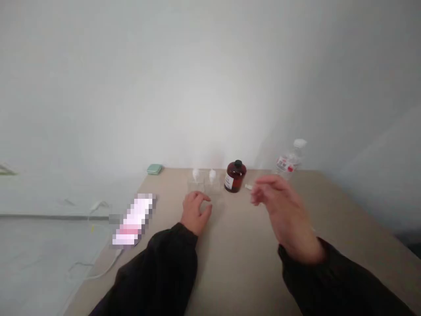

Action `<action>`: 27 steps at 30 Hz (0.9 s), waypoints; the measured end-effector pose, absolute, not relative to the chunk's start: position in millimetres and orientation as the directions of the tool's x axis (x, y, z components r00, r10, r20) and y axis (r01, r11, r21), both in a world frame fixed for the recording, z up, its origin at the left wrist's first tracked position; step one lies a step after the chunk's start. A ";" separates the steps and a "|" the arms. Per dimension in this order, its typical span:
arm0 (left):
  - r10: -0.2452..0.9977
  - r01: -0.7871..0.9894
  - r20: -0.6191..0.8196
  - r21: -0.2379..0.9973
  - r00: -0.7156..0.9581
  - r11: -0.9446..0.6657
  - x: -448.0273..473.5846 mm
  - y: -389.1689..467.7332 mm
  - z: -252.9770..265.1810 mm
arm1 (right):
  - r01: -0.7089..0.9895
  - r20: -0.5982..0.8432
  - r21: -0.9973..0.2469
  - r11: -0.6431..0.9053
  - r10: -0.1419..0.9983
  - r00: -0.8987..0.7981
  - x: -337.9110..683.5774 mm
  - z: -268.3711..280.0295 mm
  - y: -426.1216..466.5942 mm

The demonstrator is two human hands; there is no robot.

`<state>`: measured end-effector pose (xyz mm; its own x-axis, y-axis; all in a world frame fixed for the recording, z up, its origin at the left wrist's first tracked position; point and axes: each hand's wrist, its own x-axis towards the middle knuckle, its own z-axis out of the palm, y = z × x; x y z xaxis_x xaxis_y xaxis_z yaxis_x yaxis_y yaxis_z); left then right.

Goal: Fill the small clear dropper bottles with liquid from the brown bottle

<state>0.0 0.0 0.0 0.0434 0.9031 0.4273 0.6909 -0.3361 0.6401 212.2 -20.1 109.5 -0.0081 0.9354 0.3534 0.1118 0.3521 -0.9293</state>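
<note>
Two small clear bottles with white caps stand side by side near the wall, a left bottle [196, 177] and a right bottle [213, 181]. My left hand [196, 211] is just in front of them, its fingers bent and its thumb apart, with nothing in it. Whether its fingertips touch the left bottle I cannot tell. To the right of the pair is a brown bottle [237, 175] with a black cap and a white label. My right hand [283, 213], slightly blurred, is raised over the table with fingers loosely curved and no object visible in it.
A clear plastic bottle [291, 162] with a white cap stands behind my right hand. Close to the brown bottle lies a small white piece [248, 187]. On the left are a lit phone [134, 219] with a white cable [103, 273] and a green case [154, 169].
</note>
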 end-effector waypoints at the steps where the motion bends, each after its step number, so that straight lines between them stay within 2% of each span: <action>1: 0.901 0.691 0.431 0.638 0.045 -0.339 -0.2 -0.1 -0.4 | 0.255 0.297 -0.919 0.302 0.953 -0.059 199.3 103.6 -3.4; 3: 0.899 0.691 0.435 0.635 0.048 -0.344 -0.5 -0.3 -1.0 | 0.522 0.190 -0.821 0.230 0.973 -0.130 175.3 93.4 28.6; 5: 0.898 0.691 0.437 0.635 0.048 -0.346 -1.0 -0.6 -0.8 | 0.784 0.136 -0.590 0.193 0.981 -0.139 154.8 86.4 56.0; 6: 0.898 0.690 0.437 0.636 0.047 -0.346 -1.3 -0.8 -0.4 | 0.816 0.125 -0.547 0.189 0.982 -0.144 146.1 84.4 67.3; 14: 0.903 0.668 0.428 0.665 0.027 -0.335 -1.7 -2.5 4.4 | 0.907 0.114 -0.377 0.188 0.981 -0.156 108.2 78.7 99.7; 22: 0.894 0.665 0.448 0.663 0.015 -0.344 -2.7 -1.0 1.0 | 0.932 0.173 -0.300 0.205 0.972 -0.158 123.3 94.5 91.5; 27: 0.857 0.603 0.513 0.697 -0.042 -0.388 -1.4 0.2 -6.8 | 0.935 0.206 -0.283 0.214 0.966 -0.159 145.3 111.8 60.9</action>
